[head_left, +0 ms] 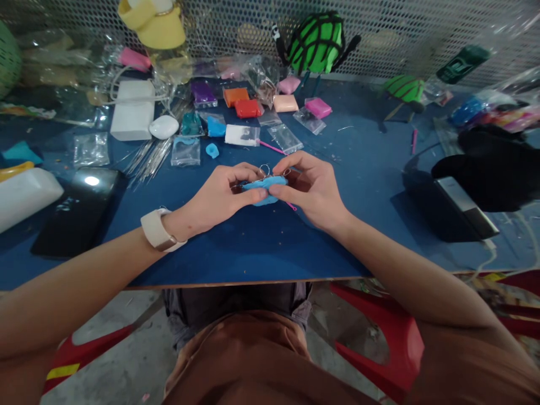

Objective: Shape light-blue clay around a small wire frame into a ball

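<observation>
Between my two hands is a flat piece of light-blue modelling clay (270,184) with thin wire loops (264,170) standing up from its far edge. My left hand (230,194) grips its left end, thumb on the near side and fingers behind. On the right end, my right hand (310,188) pinches the clay with its thumb, and its index finger reaches the wire. The tip of a thin pink stick (292,206) pokes out below my right thumb; the fingers hide how it is held. Beyond my hands lies a small blue clay lump (212,150).
Packets of coloured clay, such as a red one (248,108), lie at the back. Loose wires (154,157) and a black phone (78,211) are on the left. A dark box-like device (453,211) stands right. Green clay-covered figures (318,42) stand along the mesh.
</observation>
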`<move>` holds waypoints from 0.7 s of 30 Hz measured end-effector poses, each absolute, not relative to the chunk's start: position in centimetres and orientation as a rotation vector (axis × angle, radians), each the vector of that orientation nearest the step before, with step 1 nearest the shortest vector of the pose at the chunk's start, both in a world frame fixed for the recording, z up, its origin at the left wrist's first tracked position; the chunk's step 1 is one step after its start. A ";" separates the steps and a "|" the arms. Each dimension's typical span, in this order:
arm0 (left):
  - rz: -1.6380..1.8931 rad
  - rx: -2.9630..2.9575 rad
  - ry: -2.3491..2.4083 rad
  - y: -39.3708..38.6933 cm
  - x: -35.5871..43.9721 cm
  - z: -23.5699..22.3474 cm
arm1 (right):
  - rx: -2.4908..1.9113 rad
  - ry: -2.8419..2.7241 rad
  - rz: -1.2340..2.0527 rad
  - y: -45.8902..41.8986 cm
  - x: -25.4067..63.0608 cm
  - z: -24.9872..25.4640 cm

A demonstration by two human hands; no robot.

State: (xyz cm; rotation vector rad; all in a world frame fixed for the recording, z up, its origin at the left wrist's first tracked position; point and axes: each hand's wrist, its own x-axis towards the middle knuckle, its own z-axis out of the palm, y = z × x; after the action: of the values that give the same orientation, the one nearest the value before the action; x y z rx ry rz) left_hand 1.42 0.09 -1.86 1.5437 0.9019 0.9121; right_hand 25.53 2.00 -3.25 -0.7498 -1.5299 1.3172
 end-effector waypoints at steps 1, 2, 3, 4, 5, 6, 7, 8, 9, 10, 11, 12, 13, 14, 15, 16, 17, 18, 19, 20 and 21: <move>0.912 1.534 0.906 0.1 1.4 -2.0 | -0.745 -1.536 1.325 2.0 25.6 -3.2; 0.917 1.525 0.911 0.1 1.4 -2.1 | -0.746 -1.547 1.333 2.0 25.6 -3.1; 0.923 1.515 0.916 0.1 1.4 -2.2 | -0.751 -1.558 1.337 1.9 25.6 -3.0; 0.928 1.509 0.919 0.2 1.3 -2.4 | -0.755 -1.568 1.340 1.9 25.7 -2.9; 0.931 1.504 0.921 0.2 1.3 -2.6 | -0.757 -1.575 1.342 1.9 25.7 -2.8; 0.937 1.495 0.917 0.3 1.3 -2.7 | -0.756 -1.581 1.342 1.9 25.6 -2.7; 0.944 1.482 0.908 0.3 1.3 -2.9 | -0.754 -1.586 1.338 1.9 25.6 -2.7; 0.950 1.463 0.898 0.3 1.3 -2.9 | -0.750 -1.592 1.330 1.9 25.6 -2.7; 0.955 1.444 0.889 0.3 1.3 -3.0 | -0.741 -1.599 1.320 1.9 25.5 -2.8; 0.958 1.429 0.881 0.3 1.3 -3.0 | -0.730 -1.605 1.310 1.9 25.5 -2.8; 0.957 1.420 0.874 0.3 1.3 -3.0 | -0.721 -1.608 1.301 1.9 25.5 -2.8; 0.954 1.418 0.872 0.3 1.3 -2.9 | -0.716 -1.611 1.293 1.9 25.4 -2.9; 0.952 1.420 0.872 0.3 1.4 -2.9 | -0.718 -1.614 1.288 1.9 25.4 -2.9; 0.951 1.423 0.872 0.2 1.4 -2.8 | -0.725 -1.620 1.280 1.9 25.4 -3.0; 0.952 1.422 0.870 0.2 1.4 -2.7 | -0.735 -1.628 1.268 1.8 25.3 -3.0; 0.952 1.414 0.869 0.2 1.5 -2.6 | -0.744 -1.639 1.252 1.8 25.3 -3.0; 0.951 1.403 0.866 0.2 1.5 -2.6 | -0.746 -1.649 1.232 1.8 25.3 -3.0; 0.953 1.391 0.863 0.2 1.5 -2.5 | -0.742 -1.658 1.211 1.8 25.2 -3.0; 0.953 1.383 0.860 0.2 1.6 -2.4 | -0.737 -1.665 1.191 1.7 25.2 -3.0; 0.951 1.385 0.859 0.2 1.6 -2.3 | -0.733 -1.670 1.174 1.7 25.1 -3.0; 0.946 1.399 0.865 0.2 1.5 -2.3 | -0.733 -1.672 1.161 1.6 25.1 -3.0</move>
State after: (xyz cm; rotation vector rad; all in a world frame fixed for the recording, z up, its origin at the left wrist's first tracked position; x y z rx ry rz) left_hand 1.54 0.16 -2.29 1.3991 0.8649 0.9460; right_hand 25.06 1.65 -3.01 -0.7327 -1.6717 1.1606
